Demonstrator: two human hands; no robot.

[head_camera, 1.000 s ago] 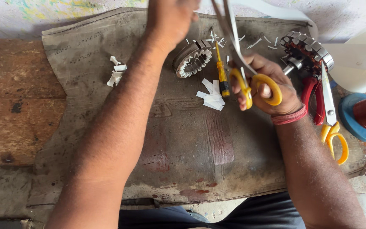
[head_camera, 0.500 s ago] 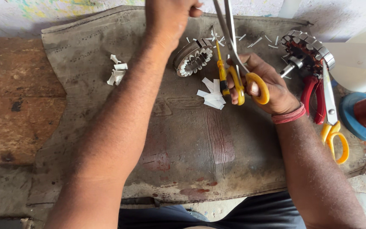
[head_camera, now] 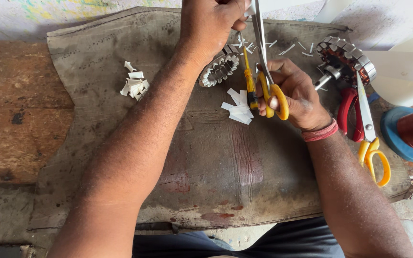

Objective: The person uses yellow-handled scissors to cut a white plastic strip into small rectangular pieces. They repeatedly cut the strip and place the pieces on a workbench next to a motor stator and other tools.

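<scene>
While right hand (head_camera: 292, 93) grips yellow-handled scissors (head_camera: 266, 71) upper centre, fingers through loops, left hand (head_camera: 211, 24) pinches white paper strip (head_camera: 250, 8) at top edge. We judge strip light, floppy; hold close beside blades.

scissors (head_camera: 263, 62) tips cut off by top edge | left hand (head_camera: 211, 24) fingers hide what they pinch
</scene>
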